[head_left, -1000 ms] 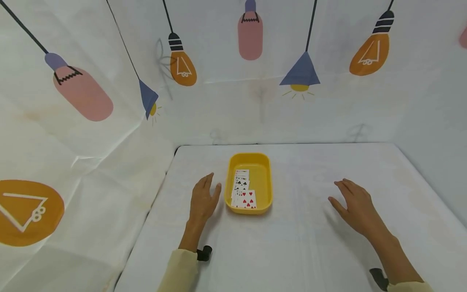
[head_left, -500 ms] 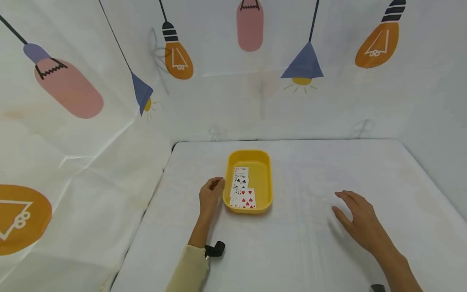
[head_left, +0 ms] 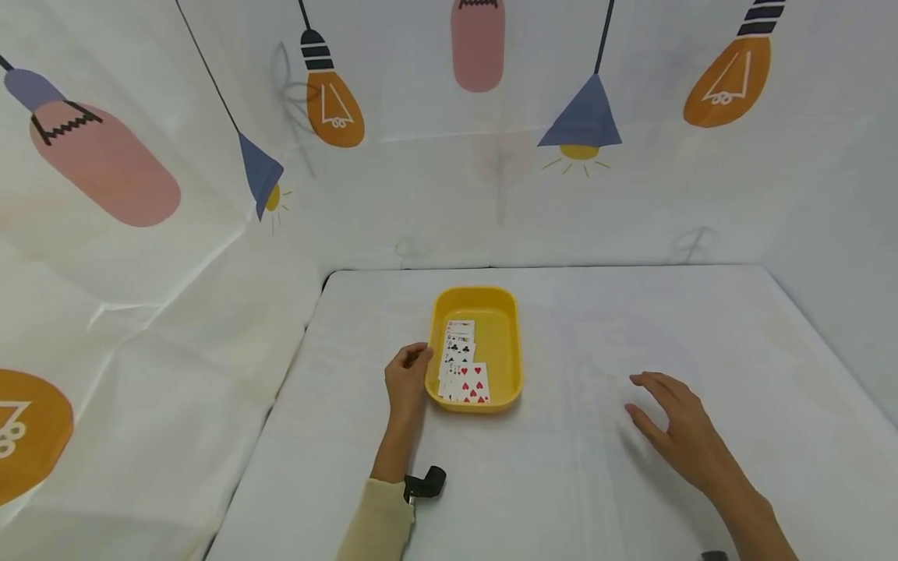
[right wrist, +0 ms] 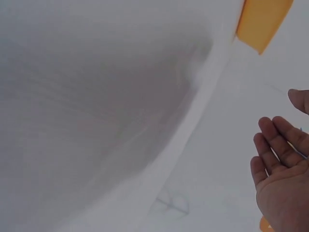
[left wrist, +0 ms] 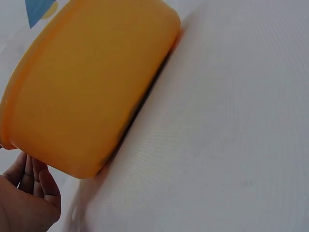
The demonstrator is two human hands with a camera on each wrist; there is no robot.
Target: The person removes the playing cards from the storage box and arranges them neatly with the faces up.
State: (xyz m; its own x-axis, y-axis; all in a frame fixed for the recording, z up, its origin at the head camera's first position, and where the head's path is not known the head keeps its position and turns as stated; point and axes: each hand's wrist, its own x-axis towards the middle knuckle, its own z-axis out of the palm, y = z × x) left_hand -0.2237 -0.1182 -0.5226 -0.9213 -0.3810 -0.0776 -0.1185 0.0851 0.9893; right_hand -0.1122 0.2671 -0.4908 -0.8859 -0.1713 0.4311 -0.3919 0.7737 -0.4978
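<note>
A yellow plastic tray [head_left: 503, 351] sits left of the table's middle in the head view. Several playing cards [head_left: 473, 383] lie overlapping in a column along its left side, a card of hearts nearest the front. My left hand [head_left: 407, 382] pinches the tray's left rim. In the left wrist view, the curled fingers of the left hand [left wrist: 31, 195] meet the rim of the tray [left wrist: 82, 96], with the thumb's contact partly hidden. Well to the right, my right hand [head_left: 680, 428] hovers over the table with relaxed, parted fingers, holding nothing.
A white cloth covers the table [head_left: 561, 467]. Behind it and to the left hang white sheets [head_left: 421, 202] printed with lamps and bulbs. A black wrist device [head_left: 426, 483] is strapped at the left sleeve.
My left hand has moved right to the tray's rim, and its spread fingers have closed there. The right hand stays nearly in place. The head view has tilted slightly downward.
</note>
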